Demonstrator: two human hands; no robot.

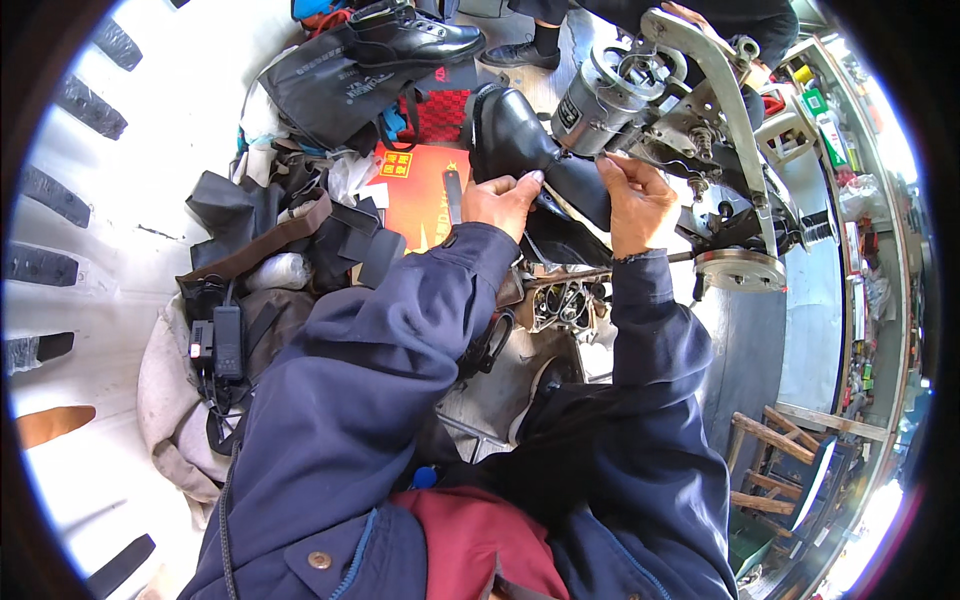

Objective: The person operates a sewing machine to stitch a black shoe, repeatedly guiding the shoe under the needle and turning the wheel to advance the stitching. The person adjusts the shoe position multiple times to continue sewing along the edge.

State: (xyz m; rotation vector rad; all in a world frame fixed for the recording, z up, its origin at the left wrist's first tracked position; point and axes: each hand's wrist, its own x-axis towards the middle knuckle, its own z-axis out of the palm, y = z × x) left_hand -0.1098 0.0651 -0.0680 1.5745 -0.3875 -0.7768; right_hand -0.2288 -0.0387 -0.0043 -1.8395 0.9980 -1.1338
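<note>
Nearest to the head camera is a dark blue jacket [370,335]. Beyond it, a black leather boot [508,135] lies just left of the sewing machine [690,130]. The left hand [498,205] pinches the boot's edge, thumb against curled forefinger. The right hand [642,205], just beside the machine, has its fingertips close together; whether it grips something, I cannot tell.

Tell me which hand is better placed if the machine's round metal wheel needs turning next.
Probably the right hand: it is nearer the round metal wheel, on the person's right. The left hand, by the black boot, would likely reach past the right hand.
</note>
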